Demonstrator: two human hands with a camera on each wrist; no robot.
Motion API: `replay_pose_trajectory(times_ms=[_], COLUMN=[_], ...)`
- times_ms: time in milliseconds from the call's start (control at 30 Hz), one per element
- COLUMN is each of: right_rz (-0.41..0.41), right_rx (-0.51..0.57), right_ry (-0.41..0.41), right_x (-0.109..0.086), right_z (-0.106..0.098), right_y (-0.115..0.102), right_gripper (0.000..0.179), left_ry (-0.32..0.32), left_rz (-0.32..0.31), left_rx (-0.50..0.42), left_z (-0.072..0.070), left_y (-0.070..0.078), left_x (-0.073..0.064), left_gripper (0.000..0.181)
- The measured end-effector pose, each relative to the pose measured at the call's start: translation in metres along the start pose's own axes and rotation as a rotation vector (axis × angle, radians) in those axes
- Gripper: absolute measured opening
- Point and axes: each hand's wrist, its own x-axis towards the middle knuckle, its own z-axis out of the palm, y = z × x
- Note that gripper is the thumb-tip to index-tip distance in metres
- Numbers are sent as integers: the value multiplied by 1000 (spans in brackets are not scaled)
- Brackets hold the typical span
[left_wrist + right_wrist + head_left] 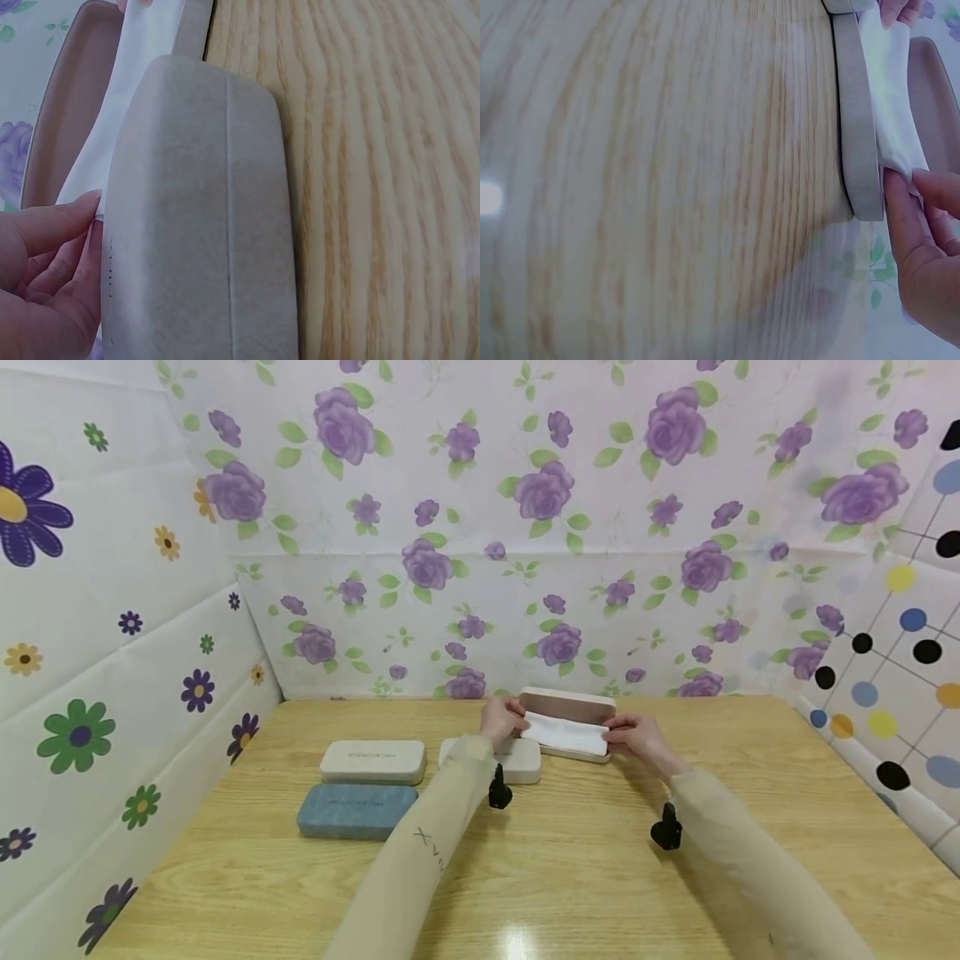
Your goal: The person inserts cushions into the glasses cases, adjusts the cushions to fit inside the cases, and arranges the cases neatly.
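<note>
A white cloth [564, 733] is stretched between both hands over an open glasses case [567, 703] with a brownish lining, near the back of the table. My left hand [501, 720] pinches the cloth's left end between thumb and fingers, as the left wrist view shows. At the other end my right hand [636, 737] pinches it by the case's right side. Directly before the left hand lies a closed pale glasses case [195, 210], partly covered by the left forearm in the head view. Whether anything lies under the cloth is hidden.
To the left, a closed cream glasses case [372, 762] lies behind a closed blue glasses case [357, 812], whose right end meets the left sleeve. A flowered curtain [480, 610] hangs along the wooden table's [570, 868] back edge. Patterned sheets flank both sides.
</note>
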Motion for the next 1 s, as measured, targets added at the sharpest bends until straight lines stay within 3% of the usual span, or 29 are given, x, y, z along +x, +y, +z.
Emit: replay_pose_trajectory(times_ms=[433, 700, 833, 1000], right_rz=[-47, -149, -163, -55], right_rx=[-101, -335, -288, -205], right_ry=[13, 37, 116, 202], right_x=[-3, -8, -11, -17], right_z=[4, 2, 0, 4], right_y=[-2, 0, 2, -1], right_gripper=[33, 36, 33, 37], left_ry=[1, 11, 30, 34], left_rz=[11, 65, 69, 68], left_rx=[43, 58, 45, 43], left_z=[1, -5, -12, -17], left_y=[-4, -6, -5, -5], left_x=[3, 3, 3, 2], left_gripper=[20, 19, 12, 24])
